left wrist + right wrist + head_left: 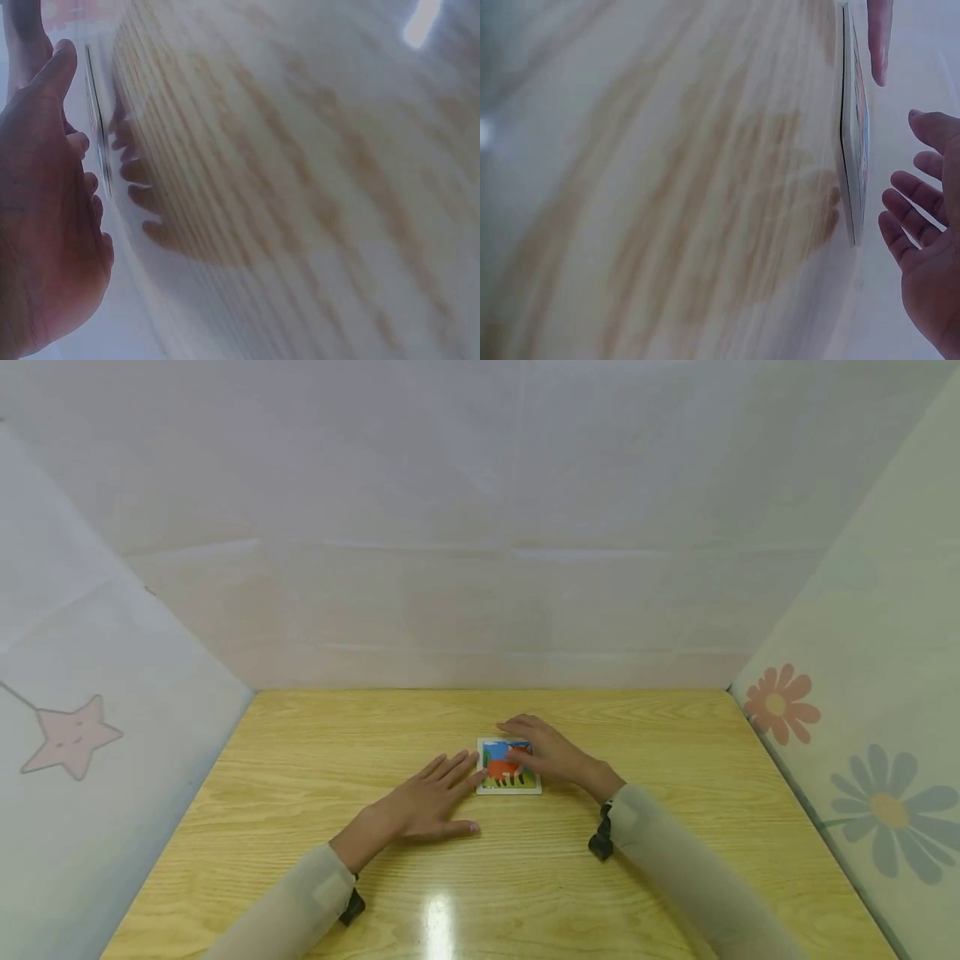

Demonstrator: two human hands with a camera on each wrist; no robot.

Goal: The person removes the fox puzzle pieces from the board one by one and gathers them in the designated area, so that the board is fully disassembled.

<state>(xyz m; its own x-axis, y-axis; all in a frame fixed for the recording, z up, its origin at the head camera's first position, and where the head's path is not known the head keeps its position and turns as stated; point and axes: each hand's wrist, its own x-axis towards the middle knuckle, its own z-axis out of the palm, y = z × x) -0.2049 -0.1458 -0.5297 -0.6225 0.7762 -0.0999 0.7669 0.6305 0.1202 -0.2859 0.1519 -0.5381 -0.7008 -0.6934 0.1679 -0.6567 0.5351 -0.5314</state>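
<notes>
A flat square picture board point(496, 770) with a white border lies on the wooden table, showing an orange animal on green ground under blue sky. From the left, my left hand point(427, 802) reaches over its edge with fingers extended and thumb spread toward me. My right hand point(553, 757) hovers at the board's upper right corner, fingers loosely bent, covering part of the picture. In the right wrist view the board point(853, 142) appears edge-on, and the right hand point(934, 232) is raised beside it, palm down. Neither hand grips anything.
The wooden table point(315, 735) is bounded by a pale back wall point(480, 568) and two side panels. A pink star point(72, 737) decorates the left panel; flowers point(888, 810) decorate the right one. Black straps point(602, 837) circle both wrists.
</notes>
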